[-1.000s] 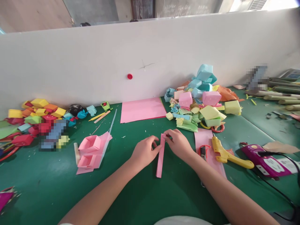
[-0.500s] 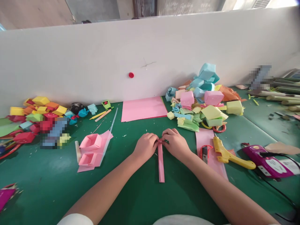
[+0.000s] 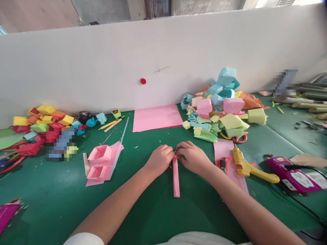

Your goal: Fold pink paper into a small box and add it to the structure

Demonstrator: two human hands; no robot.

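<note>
A narrow pink paper strip (image 3: 176, 178) points toward me at the middle of the green table. Its far end is pinched between the fingertips of my left hand (image 3: 159, 159) and my right hand (image 3: 192, 157), which nearly touch each other. The fingers partly hide that end, so its fold cannot be made out. Two open pink paper boxes (image 3: 100, 154) stand on pink paper to the left of my hands. Beyond them lie pink sheets (image 3: 157, 118) against the white panel.
On the right are a yellow glue gun (image 3: 251, 168), a red cutter (image 3: 223, 164), a purple device (image 3: 293, 175) with a black cord, and a heap of folded paper (image 3: 232, 124). Colourful paper cubes (image 3: 47, 119) pile up at the left. Bamboo sticks lie far right.
The fingers of both hands have shifted slightly at the strip's far end, and the right fingers look a little more spread. The strip remains in nearly the same place.
</note>
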